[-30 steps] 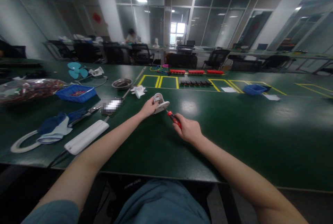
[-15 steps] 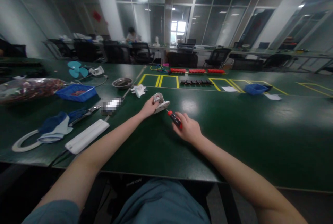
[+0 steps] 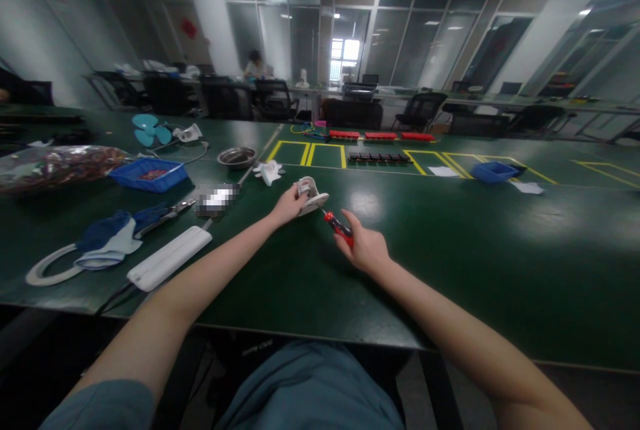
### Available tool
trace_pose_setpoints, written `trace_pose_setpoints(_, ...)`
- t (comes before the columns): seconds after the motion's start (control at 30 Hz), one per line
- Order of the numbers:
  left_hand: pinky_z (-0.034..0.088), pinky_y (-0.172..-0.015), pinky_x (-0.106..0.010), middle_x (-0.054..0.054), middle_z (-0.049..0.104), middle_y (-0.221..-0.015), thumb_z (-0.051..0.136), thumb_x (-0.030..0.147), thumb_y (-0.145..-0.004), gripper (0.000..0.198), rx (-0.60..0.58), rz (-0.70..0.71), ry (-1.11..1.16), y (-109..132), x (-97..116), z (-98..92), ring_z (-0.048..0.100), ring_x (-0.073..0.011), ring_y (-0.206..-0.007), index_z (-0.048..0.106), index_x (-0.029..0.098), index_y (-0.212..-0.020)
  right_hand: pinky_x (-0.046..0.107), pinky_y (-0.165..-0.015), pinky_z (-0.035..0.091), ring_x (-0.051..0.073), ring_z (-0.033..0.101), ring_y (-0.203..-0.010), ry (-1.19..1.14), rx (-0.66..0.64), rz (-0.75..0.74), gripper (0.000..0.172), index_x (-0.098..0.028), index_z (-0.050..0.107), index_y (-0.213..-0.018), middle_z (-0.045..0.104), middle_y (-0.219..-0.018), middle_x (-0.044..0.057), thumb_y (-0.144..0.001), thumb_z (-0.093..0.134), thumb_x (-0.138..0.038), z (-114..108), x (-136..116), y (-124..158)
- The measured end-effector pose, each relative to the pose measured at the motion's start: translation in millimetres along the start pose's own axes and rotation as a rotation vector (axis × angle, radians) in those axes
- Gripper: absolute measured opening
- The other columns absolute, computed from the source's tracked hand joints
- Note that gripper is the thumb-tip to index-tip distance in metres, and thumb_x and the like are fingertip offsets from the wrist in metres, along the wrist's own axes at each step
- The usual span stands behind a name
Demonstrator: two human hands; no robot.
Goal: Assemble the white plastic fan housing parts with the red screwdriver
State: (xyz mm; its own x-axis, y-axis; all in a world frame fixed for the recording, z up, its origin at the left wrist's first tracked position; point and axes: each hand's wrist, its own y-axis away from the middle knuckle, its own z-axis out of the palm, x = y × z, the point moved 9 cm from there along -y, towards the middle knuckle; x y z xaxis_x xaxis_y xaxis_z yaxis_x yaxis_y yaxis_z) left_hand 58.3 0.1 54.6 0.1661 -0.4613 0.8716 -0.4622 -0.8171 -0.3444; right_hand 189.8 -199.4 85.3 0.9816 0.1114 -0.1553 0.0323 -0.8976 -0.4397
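Note:
My left hand (image 3: 290, 205) grips a white plastic part (image 3: 316, 202) with a flat round base and a curved bracket, tilted on its side above the green table (image 3: 280, 270). In my right hand (image 3: 367, 247) is a screwdriver (image 3: 341, 227) with a red and black handle. Its shaft points up and left at the base of the white part; whether the tip sits in a screw is too small to tell. My right thumb and forefinger are partly lifted along the handle. Beyond my left hand lies another white plastic piece (image 3: 269, 172).
On the left are a white power strip (image 3: 170, 258), pliers (image 3: 173, 211), a blue tray (image 3: 150, 175), a metal bowl (image 3: 237, 157) and teal fan blades (image 3: 150, 130). Red strips (image 3: 379, 136) and a black strip (image 3: 380, 158) lie at the back. A blue bin (image 3: 493, 172) stands right.
My right fingers have shifted on the screwdriver handle, the forefinger now lifted more. The white part stays in my left hand at nearly the same place. The view has moved slightly.

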Motion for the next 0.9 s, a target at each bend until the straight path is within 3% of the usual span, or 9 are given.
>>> trace_pose_setpoints(0.17, 0.044, -0.101, -0.047, -0.010, 0.065, -0.119, 0.052, 0.032, -0.091, 0.040, -0.023, 0.026, -0.032, -0.4, -0.5, 0.4, 0.061, -0.0257, -0.109, 0.054, 0.018, -0.128, 0.027, -0.064, 0.049, 0.022, 0.067, -0.083, -0.026, 0.062, -0.028, 0.066, -0.016, 0.032, -0.145, 0.067, -0.110, 0.011, -0.090, 0.048, -0.048, -3.8, -1.3, 0.3)
trace_pose_setpoints(0.33, 0.044, -0.101, -0.046, -0.010, 0.065, -0.119, 0.052, 0.033, -0.091, 0.039, -0.010, 0.034, -0.051, -1.0, -2.1, -0.1, 0.061, -0.0255, -0.109, 0.054, 0.018, -0.127, 0.027, -0.058, 0.047, 0.020, 0.066, -0.065, -0.019, 0.012, 0.008, 0.064, -0.014, 0.029, -0.146, 0.071, -0.087, 0.006, -0.093, 0.042, -0.047, 0.3, 3.3, 0.9)
trace_pose_setpoints(0.5, 0.043, -0.102, -0.046, -0.009, 0.065, -0.119, 0.052, 0.034, -0.091, 0.039, -0.006, 0.025, -0.057, -0.3, -1.3, -0.8, 0.060, -0.0259, -0.110, 0.055, 0.019, -0.127, 0.027, -0.063, 0.049, 0.022, 0.067, -0.082, -0.033, 0.063, -0.028, 0.067, -0.016, 0.029, -0.146, 0.067, -0.110, 0.011, -0.090, 0.048, -0.047, -5.1, -1.2, 0.9)
trace_pose_setpoints(0.63, 0.043, -0.101, -0.046, -0.009, 0.065, -0.120, 0.052, 0.035, -0.091, 0.041, -0.002, 0.010, -0.048, 0.7, -1.6, -0.6, 0.060, -0.0258, -0.110, 0.054, 0.019, -0.128, 0.027, -0.060, 0.047, 0.020, 0.066, -0.070, -0.026, -0.002, 0.001, 0.062, -0.015, 0.030, -0.146, 0.070, -0.091, 0.008, -0.094, 0.042, -0.045, 0.4, 1.4, 1.1)
trace_pose_setpoints(0.8, 0.043, -0.101, -0.045, -0.009, 0.065, -0.119, 0.051, 0.034, -0.091, 0.040, -0.007, 0.029, -0.049, 0.6, -0.9, -0.1, 0.060, -0.0249, -0.110, 0.054, 0.019, -0.128, 0.027, -0.065, 0.049, 0.022, 0.066, -0.084, -0.033, 0.066, -0.025, 0.066, -0.016, 0.030, -0.146, 0.066, -0.112, 0.011, -0.091, 0.048, -0.047, -5.8, -0.7, 1.0)
trace_pose_setpoints(0.9, 0.044, -0.100, -0.046, -0.010, 0.065, -0.118, 0.051, 0.034, -0.091, 0.039, 0.003, 0.018, -0.032, 0.7, -2.6, -0.5, 0.061, -0.0255, -0.108, 0.055, 0.018, -0.126, 0.027, -0.062, 0.048, 0.021, 0.066, -0.076, -0.013, 0.017, -0.010, 0.065, -0.016, 0.029, -0.147, 0.069, -0.100, 0.010, -0.093, 0.043, -0.049, -2.9, -0.2, 1.1)
